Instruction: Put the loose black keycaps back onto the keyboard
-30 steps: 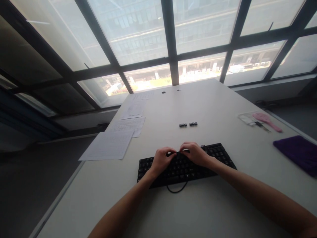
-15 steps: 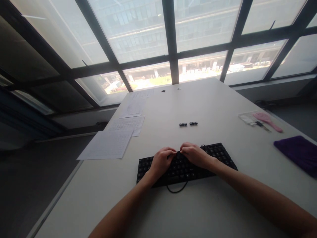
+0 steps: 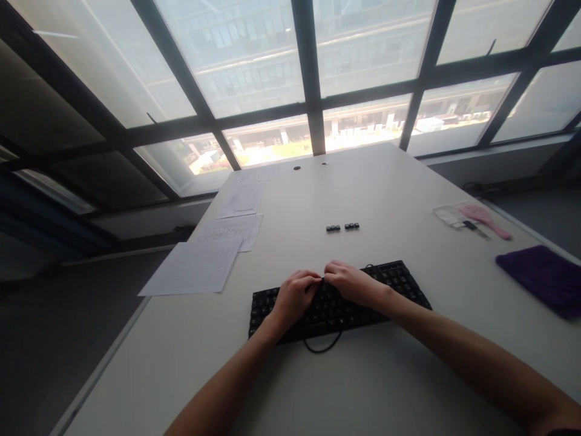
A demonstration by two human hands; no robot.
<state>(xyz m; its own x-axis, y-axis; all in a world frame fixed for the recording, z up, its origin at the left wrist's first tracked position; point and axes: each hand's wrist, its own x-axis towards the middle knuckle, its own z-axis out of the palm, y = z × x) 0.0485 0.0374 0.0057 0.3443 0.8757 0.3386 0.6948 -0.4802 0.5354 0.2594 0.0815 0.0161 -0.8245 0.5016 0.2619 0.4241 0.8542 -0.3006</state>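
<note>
My left hand (image 3: 294,295) and my right hand (image 3: 350,282) rest on the flat black computer keyboard (image 3: 338,300), which lies on the pale white table (image 3: 390,188) a little below the middle of the frame. Both hands curl over the far rows of keys, and their fingertips meet near the keyboard's upper edge, just left of its centre. Each grip looks pinched inward, fingers bent and thumbs tucked toward each other, but whatever sits between the fingertips is too small and too hidden for me to tell, so I cannot say whether either grip closes on anything. My forearms run in from the lower edge of the frame, the right one from the lower right corner.

A thin black cable loop (image 3: 321,347) pokes out from the keyboard's near edge. Above the keyboard, toward the centre of the frame, two short rows of small loose black keycaps (image 3: 342,227) sit on the table, well apart from my hands.

To the left lie several printed white paper sheets (image 3: 195,267), overlapping and reaching the table's left edge. At the right of the frame rest a pink plastic brush (image 3: 483,219) beside a small clear packet (image 3: 450,215), and lower right a folded dark purple cloth (image 3: 542,280).
</note>
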